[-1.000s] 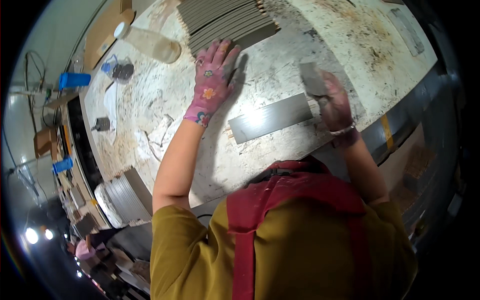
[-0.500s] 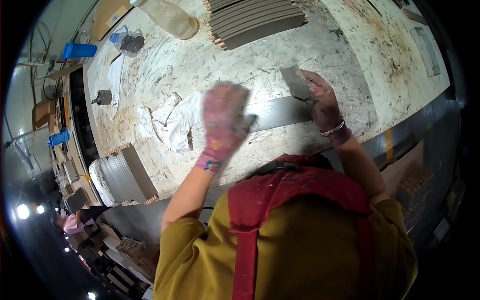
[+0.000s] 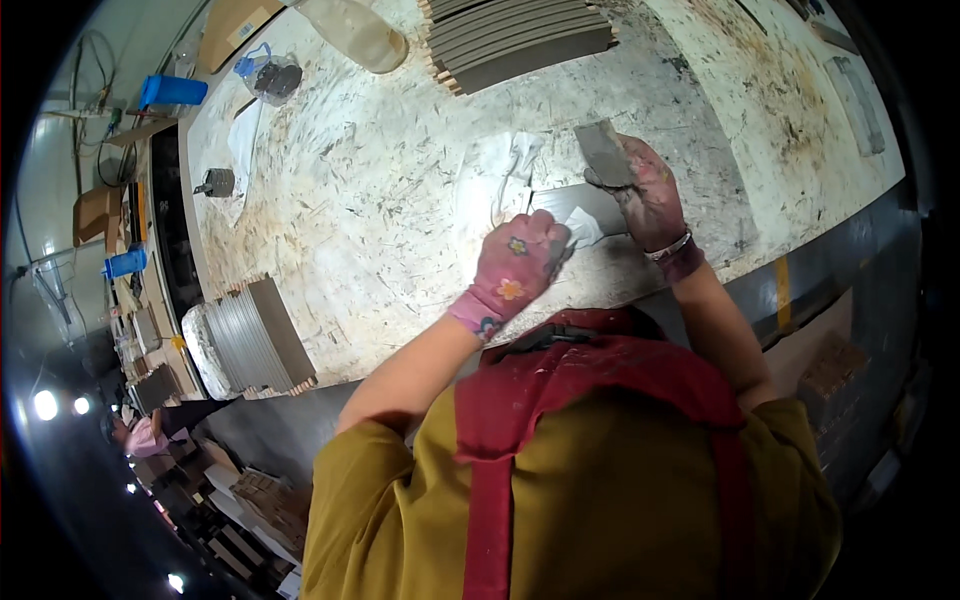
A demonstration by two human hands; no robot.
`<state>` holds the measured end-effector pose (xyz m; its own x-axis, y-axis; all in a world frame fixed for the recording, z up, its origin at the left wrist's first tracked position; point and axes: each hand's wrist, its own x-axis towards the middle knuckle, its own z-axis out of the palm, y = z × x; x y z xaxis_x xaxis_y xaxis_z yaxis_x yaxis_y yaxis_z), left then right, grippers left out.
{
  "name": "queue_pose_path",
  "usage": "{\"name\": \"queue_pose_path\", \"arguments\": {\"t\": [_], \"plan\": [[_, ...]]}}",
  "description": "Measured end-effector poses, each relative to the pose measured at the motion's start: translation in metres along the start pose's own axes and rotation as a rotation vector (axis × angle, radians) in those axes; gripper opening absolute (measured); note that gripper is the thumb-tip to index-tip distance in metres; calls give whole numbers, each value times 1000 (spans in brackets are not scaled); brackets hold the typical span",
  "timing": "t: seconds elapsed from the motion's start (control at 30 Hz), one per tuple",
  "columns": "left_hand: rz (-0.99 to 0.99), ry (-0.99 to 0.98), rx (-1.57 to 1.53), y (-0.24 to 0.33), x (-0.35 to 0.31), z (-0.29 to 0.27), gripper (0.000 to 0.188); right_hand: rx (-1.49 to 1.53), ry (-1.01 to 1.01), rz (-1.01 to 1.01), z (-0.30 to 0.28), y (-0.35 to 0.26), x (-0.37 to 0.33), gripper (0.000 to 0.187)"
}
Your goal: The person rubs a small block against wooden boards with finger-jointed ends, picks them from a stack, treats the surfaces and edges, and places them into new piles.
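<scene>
1 white cloth (image 3: 498, 180) in left grip (image 3: 520, 262) | grey plate (image 3: 603, 150) in right grip (image 3: 652, 195)

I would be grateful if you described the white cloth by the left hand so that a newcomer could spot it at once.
On the large, stained white table, find the left hand, gloved in flower-printed pink. The white cloth shows beyond its knuckles and over part of a flat grey panel. Unlike that smooth panel, it is soft and crumpled.
</scene>
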<state>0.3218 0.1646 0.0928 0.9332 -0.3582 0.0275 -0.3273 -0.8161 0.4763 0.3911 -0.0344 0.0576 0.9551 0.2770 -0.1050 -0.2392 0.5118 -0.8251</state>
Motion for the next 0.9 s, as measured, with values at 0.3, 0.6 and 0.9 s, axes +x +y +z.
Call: {"name": "queue_pose_path", "arguments": {"t": [0.3, 0.6, 0.9], "plan": [[-29, 237, 103, -16, -15, -27, 16, 5, -58, -64, -9, 13, 3, 52], [-34, -27, 54, -24, -31, -20, 19, -24, 3, -57, -11, 11, 2, 51], [-117, 148, 72, -43, -23, 5, 15, 16, -6, -49, -7, 8, -1, 54]]}}
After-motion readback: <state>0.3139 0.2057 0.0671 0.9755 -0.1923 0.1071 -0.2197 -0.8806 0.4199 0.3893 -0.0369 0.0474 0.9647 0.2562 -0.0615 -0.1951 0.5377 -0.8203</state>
